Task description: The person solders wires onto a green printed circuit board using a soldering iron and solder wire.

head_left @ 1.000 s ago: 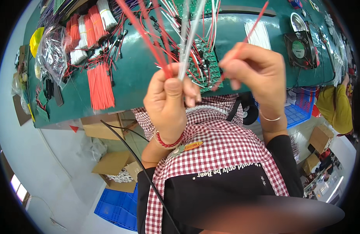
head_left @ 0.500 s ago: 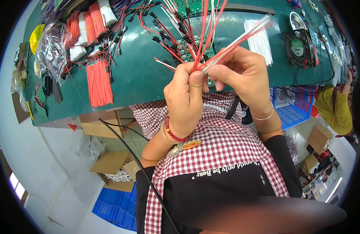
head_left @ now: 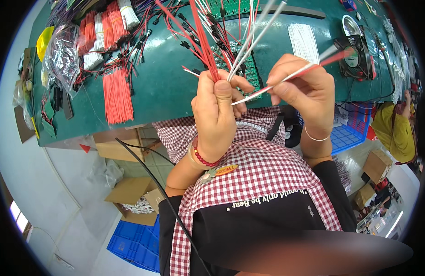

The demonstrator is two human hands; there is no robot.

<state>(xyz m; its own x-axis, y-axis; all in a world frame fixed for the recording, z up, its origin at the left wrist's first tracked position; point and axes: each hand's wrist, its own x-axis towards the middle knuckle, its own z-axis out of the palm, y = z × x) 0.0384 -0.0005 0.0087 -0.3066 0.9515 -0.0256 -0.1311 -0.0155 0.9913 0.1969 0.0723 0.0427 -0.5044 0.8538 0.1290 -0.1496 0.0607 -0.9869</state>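
Observation:
My left hand [head_left: 215, 110] is closed round a bunch of thin wires, with red wires [head_left: 204, 46] and white wires [head_left: 256, 41] fanning up out of the fist. Beside it, my right hand [head_left: 307, 87] pinches a few red and white wires [head_left: 290, 76] between thumb and fingers. Their near ends point toward the left hand and their far ends blur over the table at the right. Behind the hands lie green circuit boards [head_left: 251, 73], partly hidden, and red wires with black connectors [head_left: 215, 31].
A flat row of red wires [head_left: 117, 99] lies at the left, near bundled red and white wires [head_left: 112, 25] and a clear plastic bag [head_left: 60, 60]. White wires [head_left: 303, 42] and a black fan [head_left: 355, 57] lie to the right. A black cable [head_left: 152, 170] hangs at my left arm.
My right hand has moved right, away from the left hand, carrying a few red and white wires. The wires in my left hand now lean more to the left, with the white ones spread apart.

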